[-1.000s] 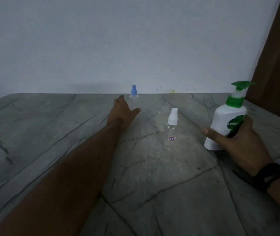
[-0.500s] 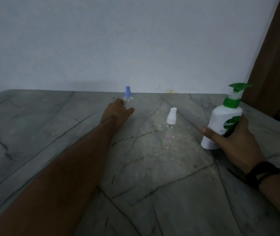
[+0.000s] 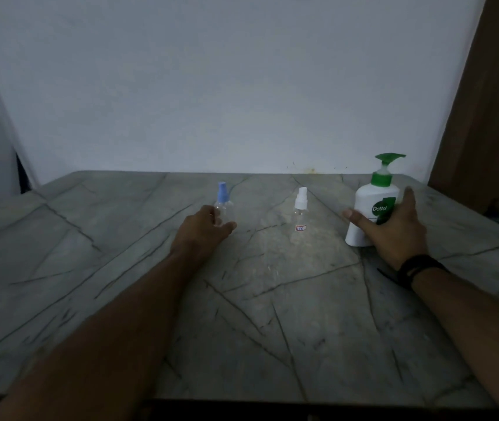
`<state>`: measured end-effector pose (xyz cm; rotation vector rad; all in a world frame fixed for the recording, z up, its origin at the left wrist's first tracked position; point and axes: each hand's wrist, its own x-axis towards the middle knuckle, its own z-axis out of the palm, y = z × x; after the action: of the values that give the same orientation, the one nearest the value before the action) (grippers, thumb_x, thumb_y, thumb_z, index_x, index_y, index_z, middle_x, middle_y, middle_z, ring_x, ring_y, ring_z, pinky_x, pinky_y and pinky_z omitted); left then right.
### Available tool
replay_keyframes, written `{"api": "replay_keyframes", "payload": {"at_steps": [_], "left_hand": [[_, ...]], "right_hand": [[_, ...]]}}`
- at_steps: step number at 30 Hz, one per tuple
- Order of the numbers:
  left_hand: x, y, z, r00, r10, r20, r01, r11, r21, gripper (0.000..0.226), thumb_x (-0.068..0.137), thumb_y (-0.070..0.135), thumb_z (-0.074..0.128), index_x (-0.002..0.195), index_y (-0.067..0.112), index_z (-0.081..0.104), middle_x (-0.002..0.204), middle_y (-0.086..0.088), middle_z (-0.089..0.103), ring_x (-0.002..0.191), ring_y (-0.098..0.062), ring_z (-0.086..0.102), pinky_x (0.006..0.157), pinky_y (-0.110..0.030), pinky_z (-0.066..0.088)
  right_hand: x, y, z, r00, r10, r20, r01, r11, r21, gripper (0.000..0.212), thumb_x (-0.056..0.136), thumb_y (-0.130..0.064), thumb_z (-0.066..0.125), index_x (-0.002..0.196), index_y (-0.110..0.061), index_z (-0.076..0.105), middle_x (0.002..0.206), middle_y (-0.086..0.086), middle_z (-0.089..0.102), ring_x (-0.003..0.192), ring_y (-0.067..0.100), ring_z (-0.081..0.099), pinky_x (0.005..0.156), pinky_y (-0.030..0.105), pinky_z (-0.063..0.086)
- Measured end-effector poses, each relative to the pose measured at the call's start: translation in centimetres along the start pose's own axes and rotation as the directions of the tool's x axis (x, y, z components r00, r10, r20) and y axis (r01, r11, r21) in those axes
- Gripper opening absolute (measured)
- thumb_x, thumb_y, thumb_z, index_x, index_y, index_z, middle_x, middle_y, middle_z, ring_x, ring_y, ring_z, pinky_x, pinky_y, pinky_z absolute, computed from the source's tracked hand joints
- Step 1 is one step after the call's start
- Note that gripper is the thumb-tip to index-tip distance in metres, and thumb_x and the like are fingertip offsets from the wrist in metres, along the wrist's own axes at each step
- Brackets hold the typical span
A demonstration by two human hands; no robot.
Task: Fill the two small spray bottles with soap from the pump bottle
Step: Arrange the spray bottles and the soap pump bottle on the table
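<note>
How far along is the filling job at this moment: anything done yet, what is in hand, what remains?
Nothing looks done: both spray bottles appear clear and empty, caps on. In hand: the left hand closes around the blue-capped spray bottle; the right hand holds the pump bottle standing on the table. The white-capped spray bottle stands untouched between them. Left: uncapping and filling both.

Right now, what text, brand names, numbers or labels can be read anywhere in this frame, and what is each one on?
"Dettol": white lettering on the green logo of the white pump bottle, which the right hand holds.
Small red-bordered sticker on the white-capped spray bottle: some dark characters, too small and blurred to read.
Blue-capped spray bottle, by the left hand: no text visible.
</note>
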<state>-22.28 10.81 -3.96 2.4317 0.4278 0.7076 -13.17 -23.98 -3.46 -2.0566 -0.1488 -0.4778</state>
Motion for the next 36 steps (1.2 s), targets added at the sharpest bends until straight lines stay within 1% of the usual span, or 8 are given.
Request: {"api": "replay_keyframes", "payload": {"at_steps": [7,12,15,20,24,27,32,36], "left_hand": [[-0.9,0.5,-0.2,1.000,-0.020,0.020,0.020,1.000,-0.016,0.057,0.077,0.061,0.066,0.117,0.022,0.053,0.104,0.005,0.062,0.089,-0.014,0.060,0.078,-0.036,0.051],[-0.7,0.2,0.0,0.999,-0.035,0.039,0.034,0.999,0.013,0.058,0.076,0.064,0.064,0.114,0.023,0.051,0.103,0.004,0.061,0.086,-0.014,0.058,0.079,-0.039,0.052],[-0.7,0.2,0.0,0.998,-0.038,0.043,0.038,0.999,0.015,0.060,0.076,0.063,0.065,0.115,0.021,0.051,0.104,0.003,0.061,0.085,-0.013,0.057,0.072,-0.033,0.049],[-0.8,0.2,0.1,0.999,-0.048,0.008,0.048,0.998,-0.045,0.077,0.068,0.068,0.069,0.125,0.021,0.046,0.116,0.002,0.056,0.092,-0.012,0.054,0.069,-0.028,0.043],[-0.8,0.5,-0.1,0.995,-0.061,-0.080,0.051,0.991,-0.124,0.102,0.060,0.084,0.059,0.136,0.020,0.034,0.134,-0.002,0.039,0.108,-0.017,0.049,0.080,-0.032,0.041],[-0.9,0.7,-0.2,0.984,-0.058,-0.168,0.030,0.986,-0.164,0.091,0.063,0.089,0.048,0.124,0.023,0.035,0.124,-0.001,0.036,0.099,-0.013,0.048,0.072,-0.029,0.040],[-1.1,1.3,-1.2,0.942,-0.087,-0.325,0.005,0.970,-0.244,0.054,0.081,0.069,0.052,0.103,0.020,0.041,0.101,-0.001,0.040,0.079,-0.006,0.043,0.069,-0.033,0.045],[-2.7,5.9,-0.7,0.915,0.276,-0.295,-0.334,0.928,-0.167,0.027,0.089,0.053,0.055,0.086,0.028,0.045,0.083,0.007,0.048,0.069,-0.005,0.048,0.056,-0.019,0.040]], "right_hand": [[-1.5,-2.0,-1.6,0.977,-0.136,-0.164,0.116,0.985,-0.125,0.116,0.073,-0.080,0.060,0.158,-0.017,0.012,0.159,0.018,0.027,0.144,0.039,0.029,0.119,0.057,0.021],[-4.0,-7.4,-1.4,0.847,-0.507,-0.161,0.506,0.861,-0.052,0.056,0.086,-0.048,0.070,0.130,-0.019,0.052,0.120,0.002,0.058,0.107,0.016,0.056,0.089,0.033,0.051],[-5.8,-9.1,1.1,0.906,-0.421,0.051,0.418,0.906,0.060,0.061,0.083,-0.041,0.077,0.135,-0.023,0.049,0.114,-0.005,0.058,0.099,0.011,0.058,0.080,0.023,0.049],[-5.3,-8.2,4.8,0.922,-0.264,0.283,0.301,0.948,-0.099,0.092,0.085,-0.046,0.074,0.154,-0.013,0.023,0.145,0.010,0.043,0.128,0.024,0.048,0.102,0.031,0.040],[-3.4,-7.3,6.8,0.931,-0.126,0.343,0.203,0.959,-0.198,0.072,0.087,-0.048,0.070,0.141,-0.010,0.041,0.135,0.011,0.055,0.120,0.029,0.056,0.100,0.042,0.047],[-2.3,-6.5,7.5,0.930,-0.125,0.346,0.205,0.957,-0.206,0.049,0.090,-0.047,0.067,0.125,-0.014,0.055,0.116,0.006,0.067,0.106,0.027,0.063,0.091,0.039,0.052],[-1.3,-5.6,8.2,0.934,-0.147,0.325,0.213,0.961,-0.178,0.056,0.089,-0.050,0.067,0.130,-0.015,0.056,0.115,0.002,0.070,0.107,0.024,0.064,0.085,0.030,0.047],[-0.9,-4.9,8.5,0.930,-0.162,0.330,0.229,0.957,-0.175,0.054,0.089,-0.053,0.065,0.130,-0.017,0.056,0.120,0.003,0.069,0.110,0.024,0.063,0.087,0.030,0.045]]}}
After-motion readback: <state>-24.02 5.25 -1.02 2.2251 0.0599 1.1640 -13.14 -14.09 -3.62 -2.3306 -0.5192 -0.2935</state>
